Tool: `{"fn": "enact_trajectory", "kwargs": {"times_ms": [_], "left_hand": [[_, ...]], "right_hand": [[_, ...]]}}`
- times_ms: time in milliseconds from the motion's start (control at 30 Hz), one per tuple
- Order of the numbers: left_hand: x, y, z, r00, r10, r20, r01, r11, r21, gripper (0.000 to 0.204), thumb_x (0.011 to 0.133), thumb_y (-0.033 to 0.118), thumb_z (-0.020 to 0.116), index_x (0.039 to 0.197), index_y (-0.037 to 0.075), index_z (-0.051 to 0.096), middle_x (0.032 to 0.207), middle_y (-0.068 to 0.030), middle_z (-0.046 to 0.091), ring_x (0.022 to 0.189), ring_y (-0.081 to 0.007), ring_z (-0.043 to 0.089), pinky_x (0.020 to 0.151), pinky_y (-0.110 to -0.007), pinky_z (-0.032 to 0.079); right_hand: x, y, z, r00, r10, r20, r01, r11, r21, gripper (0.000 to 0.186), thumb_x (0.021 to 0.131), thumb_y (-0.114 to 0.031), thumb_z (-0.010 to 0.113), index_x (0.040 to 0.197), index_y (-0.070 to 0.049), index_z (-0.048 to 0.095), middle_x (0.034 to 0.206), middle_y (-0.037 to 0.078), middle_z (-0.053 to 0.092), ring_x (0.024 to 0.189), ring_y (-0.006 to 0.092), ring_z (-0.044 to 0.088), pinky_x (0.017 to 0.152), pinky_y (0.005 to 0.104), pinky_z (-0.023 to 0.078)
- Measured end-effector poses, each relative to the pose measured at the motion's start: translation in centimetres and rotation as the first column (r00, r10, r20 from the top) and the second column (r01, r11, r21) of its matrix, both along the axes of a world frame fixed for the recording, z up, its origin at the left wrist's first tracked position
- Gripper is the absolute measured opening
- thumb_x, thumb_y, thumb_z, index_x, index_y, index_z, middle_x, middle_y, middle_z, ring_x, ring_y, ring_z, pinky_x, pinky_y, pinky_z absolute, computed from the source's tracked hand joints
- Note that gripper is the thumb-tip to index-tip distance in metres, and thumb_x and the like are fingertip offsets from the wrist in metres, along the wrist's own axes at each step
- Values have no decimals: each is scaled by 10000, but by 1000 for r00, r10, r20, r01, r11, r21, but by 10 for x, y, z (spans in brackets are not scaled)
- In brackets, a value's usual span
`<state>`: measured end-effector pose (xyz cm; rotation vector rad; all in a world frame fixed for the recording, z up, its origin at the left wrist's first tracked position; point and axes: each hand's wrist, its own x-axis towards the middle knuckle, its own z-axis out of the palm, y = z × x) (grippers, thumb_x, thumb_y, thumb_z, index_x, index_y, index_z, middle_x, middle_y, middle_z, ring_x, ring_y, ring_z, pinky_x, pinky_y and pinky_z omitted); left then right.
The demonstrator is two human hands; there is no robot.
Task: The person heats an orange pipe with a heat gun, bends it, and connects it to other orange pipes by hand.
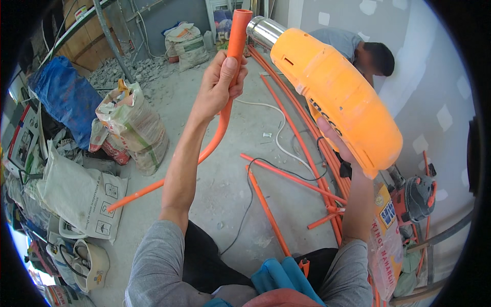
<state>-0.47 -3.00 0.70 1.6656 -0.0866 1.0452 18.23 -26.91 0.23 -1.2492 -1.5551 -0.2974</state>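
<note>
Left hand [222, 79] is wrapped round the orange pipe [223, 125], top end up, tail curving down-left. Right hand [337, 140] grips the heat gun [332, 97], fingers mostly hidden, nozzle [265, 31] just beside the pipe's top. I'd leave a small gap, turn the pipe for even heat, and mind those left knuckles.

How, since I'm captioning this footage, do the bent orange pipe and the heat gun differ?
The orange pipe is slender and curved; the heat gun is bulky. The orange pipe is all orange; the heat gun's yellow-orange body has a silver nozzle. Both are held: orange pipe in the left hand, heat gun in the right hand.
</note>
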Motion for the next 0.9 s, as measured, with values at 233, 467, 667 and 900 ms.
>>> {"fn": "enact_trajectory", "kwargs": {"times_ms": [233,467,667,900], "left_hand": [[-1,-14,4,999,2,-41,-5,998,-65,445,1102,464,399,1139,43,537,787,0,485,543,-47,384,499,-222,355],[6,-23,5,996,-76,-54,68,989,-131,499,1095,520,359,1127,52,529,772,-2,479,523,-55,391,471,-225,359],[9,-28,7,996,-70,-52,61,988,-145,523,1095,531,340,1110,43,527,731,1,466,484,-59,383,447,-228,362],[11,-32,6,994,-68,-89,51,981,-189,544,1092,548,322,1101,43,526,705,9,454,468,-60,381,434,-228,365]], "right_hand": [[-3,-6,7,1000,-14,-6,14,999,39,383,893,-128,795,1244,-36,673,1140,71,741,1025,181,695,875,310,558],[0,-18,11,997,-40,-66,37,998,-45,361,893,-120,793,1225,-33,679,1105,64,742,987,174,693,848,305,557],[4,-19,12,999,2,-43,-3,1000,-28,355,896,-130,793,1218,-35,678,1071,59,738,935,162,691,809,296,559],[5,-16,13,997,51,-63,-47,997,64,348,900,-141,794,1211,-36,677,1031,54,732,873,147,690,763,286,561]]}}
